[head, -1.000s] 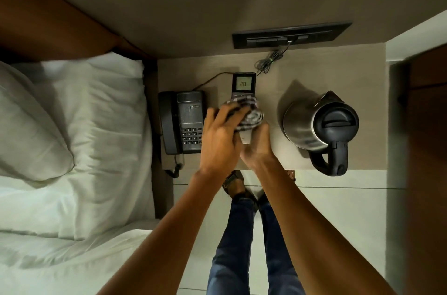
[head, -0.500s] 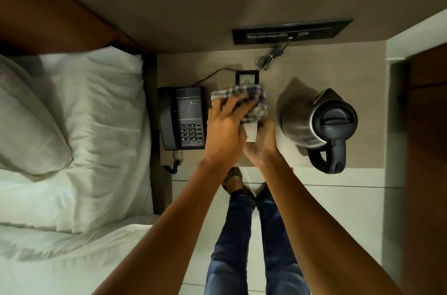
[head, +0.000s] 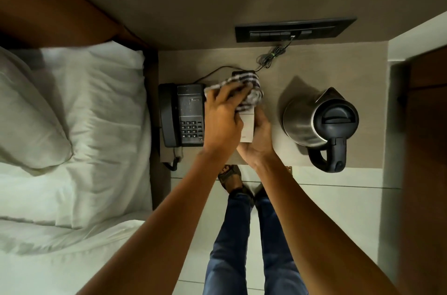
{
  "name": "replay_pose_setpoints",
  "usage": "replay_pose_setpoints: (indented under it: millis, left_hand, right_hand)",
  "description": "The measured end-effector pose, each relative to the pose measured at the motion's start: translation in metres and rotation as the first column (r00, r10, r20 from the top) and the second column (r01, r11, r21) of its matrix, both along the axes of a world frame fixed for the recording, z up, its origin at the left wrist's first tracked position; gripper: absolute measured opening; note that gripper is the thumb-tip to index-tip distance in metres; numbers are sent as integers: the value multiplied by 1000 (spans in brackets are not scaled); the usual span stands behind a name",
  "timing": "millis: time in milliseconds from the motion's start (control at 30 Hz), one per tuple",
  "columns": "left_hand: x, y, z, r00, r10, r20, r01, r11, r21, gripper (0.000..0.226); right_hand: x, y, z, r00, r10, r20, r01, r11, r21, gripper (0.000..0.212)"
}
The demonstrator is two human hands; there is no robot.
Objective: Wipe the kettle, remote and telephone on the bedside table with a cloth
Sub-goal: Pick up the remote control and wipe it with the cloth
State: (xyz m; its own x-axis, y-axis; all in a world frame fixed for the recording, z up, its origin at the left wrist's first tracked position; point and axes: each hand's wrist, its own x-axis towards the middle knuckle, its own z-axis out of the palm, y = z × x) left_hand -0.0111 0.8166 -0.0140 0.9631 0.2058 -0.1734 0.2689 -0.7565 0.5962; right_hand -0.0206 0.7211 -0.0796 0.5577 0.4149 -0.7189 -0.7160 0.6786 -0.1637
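My right hand (head: 257, 143) grips the lower end of the white remote (head: 248, 126) above the middle of the bedside table (head: 271, 77). My left hand (head: 221, 123) presses a checked cloth (head: 244, 91) over the remote's upper end, so the display is hidden. A black telephone (head: 182, 114) lies at the table's left side, just left of my left hand. The steel kettle (head: 319, 123) with a black lid and handle stands at the right, apart from both hands.
A bed with white pillows (head: 72, 111) borders the table on the left. A black switch panel (head: 294, 30) sits on the wall behind, with a bundled cord (head: 269, 59) hanging from it. A dark wooden panel (head: 425, 149) stands at the right. My feet are below the table's front edge.
My left hand has slid the cloth up the remote, away from me, until it covers the display. My right hand keeps its hold on the remote's lower end.
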Motion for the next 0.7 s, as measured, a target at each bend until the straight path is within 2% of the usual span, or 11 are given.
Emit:
replay_pose_setpoints:
  millis: [67, 167, 233, 333, 467, 600, 700]
  left_hand:
    - [-23, -4, -2, 999, -20, -25, 20, 1000, -21, 64]
    - [-55, -5, 0, 995, -102, -25, 102, 995, -12, 49]
    - [-69, -5, 3, 993, -107, -51, 104, 993, -62, 49]
    - [-82, -1, 3, 990, -54, -134, 41, 994, -103, 52]
    - [-98, 5, 3, 963, 21, -268, -64, 986, -153, 39]
    - [-98, 18, 4, 929, 186, -320, -255, 949, -187, 31]
    - [-88, 27, 4, 909, 251, -332, -329, 922, -204, 32]
  right_hand:
    - [-4, -4, -2, 999, -22, -44, 22, 1000, -11, 47]
    - [-9, -8, -2, 998, -29, -50, 30, 999, 20, 51]
    - [-8, -9, -2, 999, 3, -45, -1, 1000, 28, 55]
    - [-8, -9, -12, 991, 106, -77, -107, 994, -5, 70]
    - [-2, -6, -21, 987, 148, -54, -151, 987, -50, 75]
    - [5, -4, -26, 959, 274, 69, -256, 945, -205, 61]
    - [4, -4, -28, 948, 318, 5, -299, 896, -328, 56]
